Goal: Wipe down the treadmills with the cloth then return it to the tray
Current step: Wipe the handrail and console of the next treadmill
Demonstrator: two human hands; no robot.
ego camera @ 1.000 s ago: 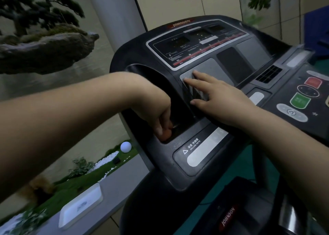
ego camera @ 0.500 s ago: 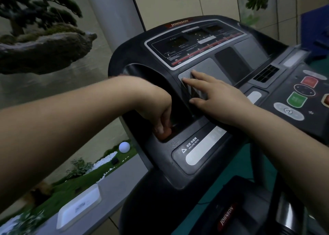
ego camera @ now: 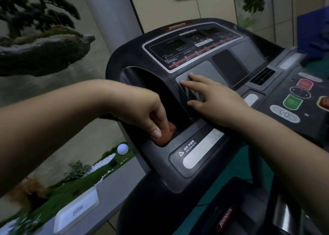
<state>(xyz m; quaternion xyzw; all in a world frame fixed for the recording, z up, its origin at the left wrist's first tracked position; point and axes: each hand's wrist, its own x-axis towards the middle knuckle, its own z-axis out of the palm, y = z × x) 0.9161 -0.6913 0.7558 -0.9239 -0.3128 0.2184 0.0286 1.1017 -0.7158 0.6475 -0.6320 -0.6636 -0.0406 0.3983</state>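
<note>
A black Johnson treadmill console (ego camera: 201,45) fills the middle of the view. My left hand (ego camera: 147,113) reaches down into the left cup holder recess and grips a small orange-brown cloth (ego camera: 164,135) against the recess's front lip. My right hand (ego camera: 211,94) lies flat with spread fingers on the grey speaker panel (ego camera: 206,74) just right of the recess. A white tray (ego camera: 76,211) sits on the grey ledge at the lower left, well below and left of the console.
A grey incline-keys strip (ego camera: 201,149) lies below my right wrist. Red and green buttons (ego camera: 292,101) are on the right. A round pillar (ego camera: 110,17) stands behind the console. A bonsai on rock (ego camera: 42,45) and a white ball (ego camera: 122,148) are at left.
My left hand has drawn the cloth slightly toward the front lip of the recess. My right hand stays on the speaker panel.
</note>
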